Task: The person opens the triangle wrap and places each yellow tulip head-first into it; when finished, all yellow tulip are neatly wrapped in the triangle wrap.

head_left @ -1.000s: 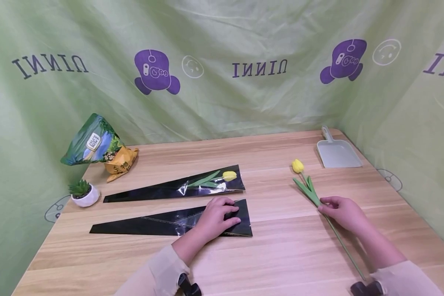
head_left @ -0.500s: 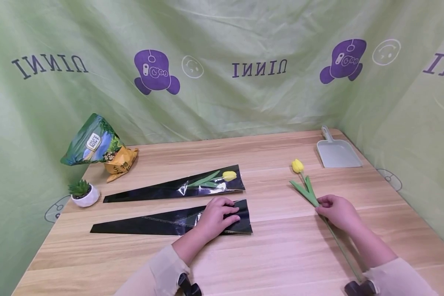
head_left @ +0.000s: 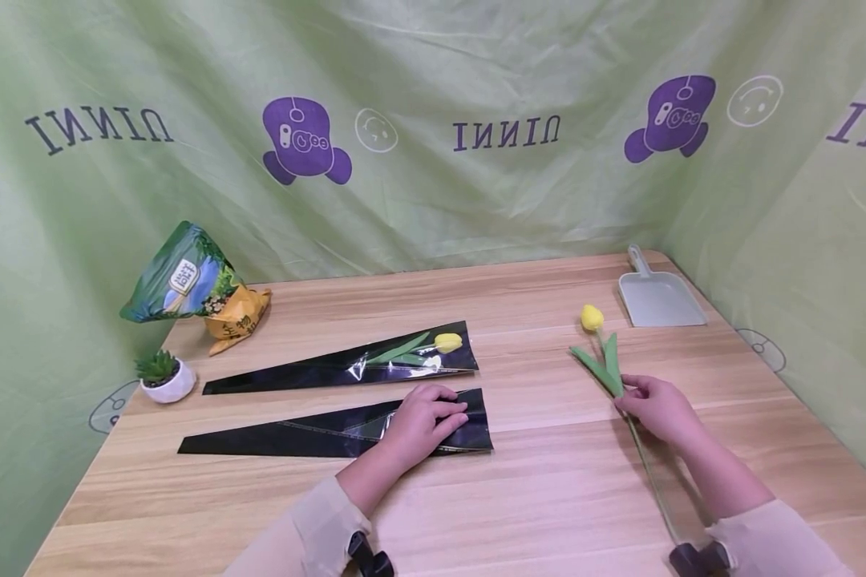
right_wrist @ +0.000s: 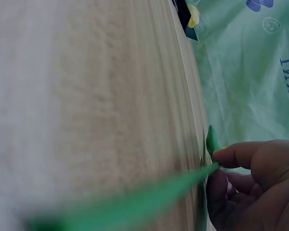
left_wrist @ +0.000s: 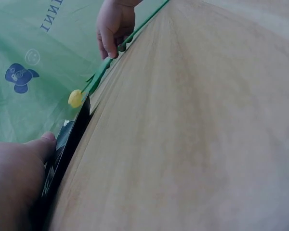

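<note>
My left hand [head_left: 424, 421] rests on the wide end of a black flower sleeve [head_left: 274, 437] with a clear front, lying on the table. The thumb [left_wrist: 47, 139] lies along the sleeve in the left wrist view. Off to the right, my right hand [head_left: 658, 410] pinches the stem of a yellow artificial tulip [head_left: 592, 318] just below its green leaves [head_left: 597, 370]. Thumb and forefinger meet at the stem in the right wrist view. Behind the first sleeve lies a second black sleeve [head_left: 267, 381] with another yellow tulip [head_left: 447, 343] inside it.
A small succulent in a white pot [head_left: 169, 383] stands at the left edge, near a green and orange bag [head_left: 195, 280]. A grey dustpan [head_left: 660, 300] lies at the back right. Green printed cloth [head_left: 418, 200] hangs around the wooden table [head_left: 548, 497].
My right hand has shifted slightly left, and the tulip it holds has turned, its bloom swinging a little right and away from me. The near sleeve's front corner has shifted slightly under my left hand.
</note>
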`<state>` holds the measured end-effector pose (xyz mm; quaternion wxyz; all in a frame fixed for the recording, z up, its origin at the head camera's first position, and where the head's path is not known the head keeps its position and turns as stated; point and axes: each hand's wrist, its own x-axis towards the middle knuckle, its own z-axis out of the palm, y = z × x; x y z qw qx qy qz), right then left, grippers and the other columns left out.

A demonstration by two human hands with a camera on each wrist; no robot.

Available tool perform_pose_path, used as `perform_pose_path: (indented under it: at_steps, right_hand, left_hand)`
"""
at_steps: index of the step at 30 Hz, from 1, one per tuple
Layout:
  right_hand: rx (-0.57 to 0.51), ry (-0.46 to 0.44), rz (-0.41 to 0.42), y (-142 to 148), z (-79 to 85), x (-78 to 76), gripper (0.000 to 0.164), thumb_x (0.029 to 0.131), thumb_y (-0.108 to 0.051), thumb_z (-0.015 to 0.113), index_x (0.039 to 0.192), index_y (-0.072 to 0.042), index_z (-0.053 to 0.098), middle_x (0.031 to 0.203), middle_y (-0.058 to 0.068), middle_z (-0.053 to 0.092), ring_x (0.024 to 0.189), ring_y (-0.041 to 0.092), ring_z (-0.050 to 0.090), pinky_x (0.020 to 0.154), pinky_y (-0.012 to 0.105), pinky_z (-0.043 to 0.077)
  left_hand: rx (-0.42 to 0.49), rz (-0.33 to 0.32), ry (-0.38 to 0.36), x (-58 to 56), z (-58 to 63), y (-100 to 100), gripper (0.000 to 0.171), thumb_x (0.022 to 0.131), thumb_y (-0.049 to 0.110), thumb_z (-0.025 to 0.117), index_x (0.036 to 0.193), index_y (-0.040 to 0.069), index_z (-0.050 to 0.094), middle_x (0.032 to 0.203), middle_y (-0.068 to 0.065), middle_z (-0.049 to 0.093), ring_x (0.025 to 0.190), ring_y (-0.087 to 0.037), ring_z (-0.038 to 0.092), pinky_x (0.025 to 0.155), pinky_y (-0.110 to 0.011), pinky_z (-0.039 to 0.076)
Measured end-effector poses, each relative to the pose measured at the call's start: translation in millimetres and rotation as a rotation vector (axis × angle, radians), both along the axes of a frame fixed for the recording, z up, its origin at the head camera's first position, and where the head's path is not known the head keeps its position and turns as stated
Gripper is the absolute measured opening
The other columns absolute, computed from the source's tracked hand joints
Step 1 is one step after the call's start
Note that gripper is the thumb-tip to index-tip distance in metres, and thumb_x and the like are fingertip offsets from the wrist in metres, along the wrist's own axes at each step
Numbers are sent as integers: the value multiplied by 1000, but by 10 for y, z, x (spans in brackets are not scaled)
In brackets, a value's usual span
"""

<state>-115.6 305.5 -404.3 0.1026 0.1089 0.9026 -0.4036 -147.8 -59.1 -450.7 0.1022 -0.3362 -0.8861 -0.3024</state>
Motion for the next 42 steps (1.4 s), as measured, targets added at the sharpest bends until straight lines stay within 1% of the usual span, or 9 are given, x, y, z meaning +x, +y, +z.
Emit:
perform_pose_path:
  at_steps: [3,7,10,15,19,23,27,36,42]
  right_hand:
    - [-146,-29,-21,9,5,-5,60,95,-11,57,141,18,33,92,6,64,73,7,56,62,23,54]
    - [-263,-36,-38,4,25,-12,57,97,-12,54,140,18,32,88,-6,61,71,3,56,64,20,54]
    - [-381,-31,-48,-13,26,-21,52,98,-10,53,137,17,32,85,-8,61,68,2,57,65,19,55]
    - [-702,-2,-89,-53,4,-33,25,97,-4,55,117,2,42,78,-8,64,69,3,63,69,19,58]
    - [-875,49,-137,-118,-7,-36,26,96,-1,56,113,-7,38,78,-7,69,72,3,66,71,18,58]
    - [-959,89,-199,-197,-21,-51,29,96,1,56,114,-10,36,78,-8,71,72,3,68,71,18,58]
    - [-1013,102,-265,-272,-37,-72,27,96,2,56,110,-11,37,78,-8,69,73,3,69,73,18,58]
    - [-1071,126,-395,-405,-53,-84,29,97,-2,56,108,-15,32,77,-8,68,72,3,68,71,16,57]
    - [-1062,139,-436,-451,-50,-100,29,97,-4,56,108,-17,34,77,-9,68,72,3,68,69,16,57]
  left_hand:
    - [2,7,10,-10,-1,0,21,89,26,71,106,15,78,108,-3,70,105,-21,62,96,-37,48]
    - [4,20,37,-12,-10,-2,21,89,26,71,106,16,78,101,-2,69,99,-20,61,92,-36,49]
    - [4,23,56,-13,-20,-2,21,89,26,71,106,16,78,97,-2,68,97,-19,61,91,-35,48]
    - [1,17,73,-30,-30,7,20,88,27,72,105,17,79,96,-1,67,96,-19,60,90,-35,47]
    - [-7,12,64,-32,-25,14,22,86,28,74,105,18,79,97,-1,68,97,-18,60,91,-35,47]
    - [-18,18,63,-18,-9,20,22,86,29,74,106,18,79,97,0,68,97,-18,60,91,-35,48]
    - [-35,28,73,-4,-2,30,21,88,28,72,106,18,78,98,0,68,97,-18,60,91,-35,48]
    - [-46,52,87,19,3,46,20,88,29,72,105,19,79,97,0,68,96,-18,60,90,-36,48]
    - [-39,51,83,22,-4,43,19,89,27,71,104,19,79,97,0,68,96,-18,60,91,-36,48]
